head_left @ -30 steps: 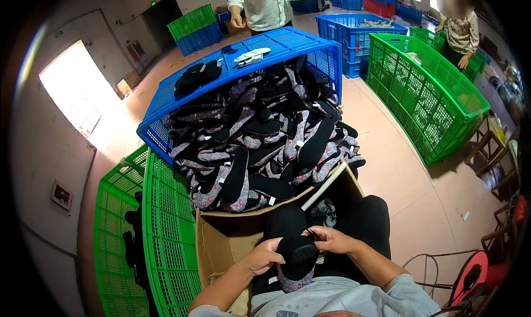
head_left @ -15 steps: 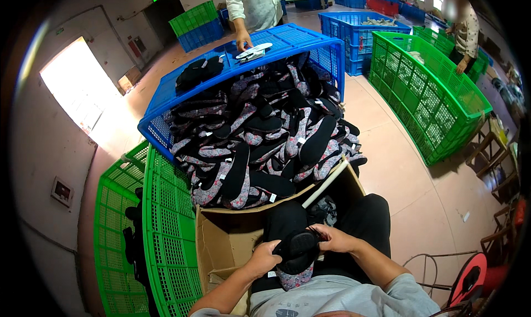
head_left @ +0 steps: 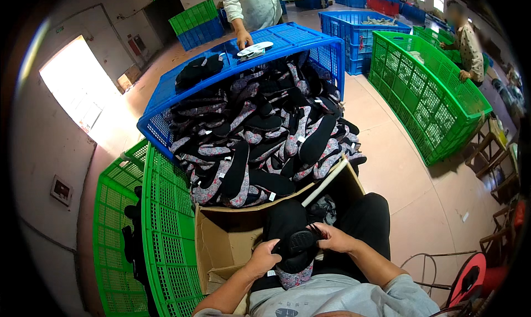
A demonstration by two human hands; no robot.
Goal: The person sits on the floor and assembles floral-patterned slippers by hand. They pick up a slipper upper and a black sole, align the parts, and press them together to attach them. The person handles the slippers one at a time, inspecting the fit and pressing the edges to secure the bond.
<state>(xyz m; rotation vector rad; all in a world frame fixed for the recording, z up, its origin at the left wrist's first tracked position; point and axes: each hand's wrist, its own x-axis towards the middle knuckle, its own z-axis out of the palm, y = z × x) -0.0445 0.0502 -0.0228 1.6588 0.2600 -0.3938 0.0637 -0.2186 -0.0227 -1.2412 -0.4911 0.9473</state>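
A black slipper [head_left: 299, 241] with a floral fabric part lies over my lap, its ridged dark sole piece facing up. My left hand [head_left: 264, 257] grips its left edge, thumb on top. On the other edge my right hand [head_left: 334, 239] is closed, fingers curled round the dark material. Beneath and between the hands shows the grey-pink floral fabric [head_left: 296, 277] with a small white tag beside it. Ahead of my knees, a large heap of similar black and floral slippers [head_left: 265, 123] spills out of a tipped blue crate [head_left: 310, 38].
An open cardboard box [head_left: 213, 239] stands against my legs, with a pale rod [head_left: 326, 183] across its edge. Green crates [head_left: 171, 228] line my left; another green crate [head_left: 420, 104] stands at right. A co-worker's hand [head_left: 244, 39] rests by white sole-shaped pieces [head_left: 255, 48] on the blue crate.
My hands keep nearly the same grip, and the slipper has barely moved. The person beyond the green crate at right has shifted posture, leaning over the crate's edge.
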